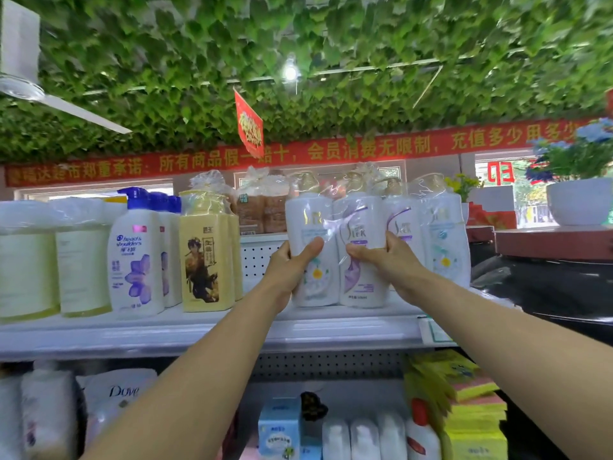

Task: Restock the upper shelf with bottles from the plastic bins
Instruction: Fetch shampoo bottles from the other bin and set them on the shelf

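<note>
Centre frame: film-wrapped twin pack of white plastic shampoo bottles [336, 254] stands on the white upper shelf [199, 330], near its front edge. Left hand [292, 260] and right hand [384, 257] clasp its sides, thumbs across the front. Likely heavy, stiff; film slick, so grip low on the bodies. Leaf-covered ceiling [298, 44] overhead; neighbouring bottles close left and right.

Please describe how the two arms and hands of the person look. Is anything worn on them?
Both forearms are bare as far as the picture shows: no sleeve, glove, watch or bracelet is visible. The left hand and the right hand show no ring on the fingers in view. The nails look short and unpainted. The upper arms lie outside the picture.
</note>
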A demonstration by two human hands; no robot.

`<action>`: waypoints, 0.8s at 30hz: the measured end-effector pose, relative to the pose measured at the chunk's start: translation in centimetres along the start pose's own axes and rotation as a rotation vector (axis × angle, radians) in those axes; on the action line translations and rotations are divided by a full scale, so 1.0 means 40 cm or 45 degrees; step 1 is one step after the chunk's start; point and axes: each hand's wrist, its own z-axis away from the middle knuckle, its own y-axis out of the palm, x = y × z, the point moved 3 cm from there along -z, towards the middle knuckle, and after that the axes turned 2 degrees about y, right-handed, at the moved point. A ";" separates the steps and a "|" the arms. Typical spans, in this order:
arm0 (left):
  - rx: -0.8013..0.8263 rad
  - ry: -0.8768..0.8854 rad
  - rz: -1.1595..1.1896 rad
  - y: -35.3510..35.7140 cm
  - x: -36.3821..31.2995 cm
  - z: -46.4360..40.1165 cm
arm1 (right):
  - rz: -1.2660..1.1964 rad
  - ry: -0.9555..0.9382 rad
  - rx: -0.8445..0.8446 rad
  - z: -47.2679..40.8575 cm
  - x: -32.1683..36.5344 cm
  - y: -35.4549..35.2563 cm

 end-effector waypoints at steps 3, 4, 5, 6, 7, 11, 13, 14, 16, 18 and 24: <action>0.014 -0.041 0.009 -0.006 0.013 -0.006 | 0.140 0.032 0.000 -0.007 0.001 0.005; 0.031 -0.058 -0.002 -0.007 0.017 -0.007 | 0.179 0.028 0.035 -0.004 0.004 0.007; 0.045 -0.071 -0.022 -0.010 0.011 -0.008 | 0.210 0.008 0.083 0.002 0.015 0.007; 0.066 -0.087 -0.058 -0.014 0.009 -0.007 | 0.252 -0.009 0.136 0.014 0.019 0.006; 0.098 -0.103 -0.117 -0.020 0.007 -0.005 | 0.312 -0.022 0.191 0.031 0.021 0.003; 0.199 -0.138 -0.392 -0.045 0.015 0.004 | 0.727 0.031 0.168 0.078 0.001 -0.018; 0.185 -0.124 -0.445 -0.044 0.019 0.003 | 0.826 0.057 0.074 0.075 0.000 -0.024; 0.175 -0.110 -0.470 -0.040 0.019 0.000 | 0.838 0.066 0.043 0.070 0.001 -0.024; 0.127 -0.106 -0.497 -0.034 0.026 -0.010 | 0.882 0.095 -0.023 0.062 0.000 -0.024; 0.069 -0.137 -0.491 -0.030 0.038 -0.024 | 0.953 0.130 -0.080 0.054 -0.010 -0.024; 0.031 -0.148 -0.497 -0.011 0.069 -0.069 | 1.092 0.180 -0.156 0.023 -0.033 -0.035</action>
